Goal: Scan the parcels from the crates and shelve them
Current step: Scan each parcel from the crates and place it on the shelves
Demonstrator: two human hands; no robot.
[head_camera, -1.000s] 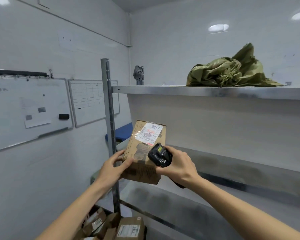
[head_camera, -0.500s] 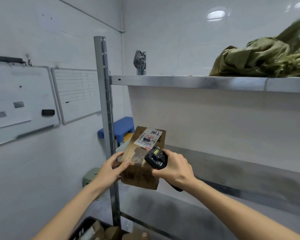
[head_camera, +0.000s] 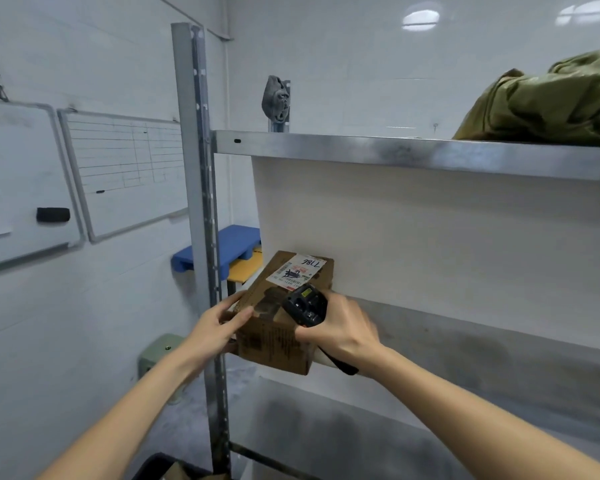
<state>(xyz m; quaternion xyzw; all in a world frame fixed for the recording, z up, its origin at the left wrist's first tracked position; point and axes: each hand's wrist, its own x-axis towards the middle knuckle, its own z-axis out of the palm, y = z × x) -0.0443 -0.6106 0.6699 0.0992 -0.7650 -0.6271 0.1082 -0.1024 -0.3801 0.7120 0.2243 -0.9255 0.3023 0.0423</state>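
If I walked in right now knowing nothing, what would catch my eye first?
Probably the brown cardboard parcel at the centre, held at the left end of the metal shelf, with a white label on top. The left hand grips its near corner while the right hand holds a black scanner against it. Next, the crumpled green bag lying on the upper shelf, at the right.
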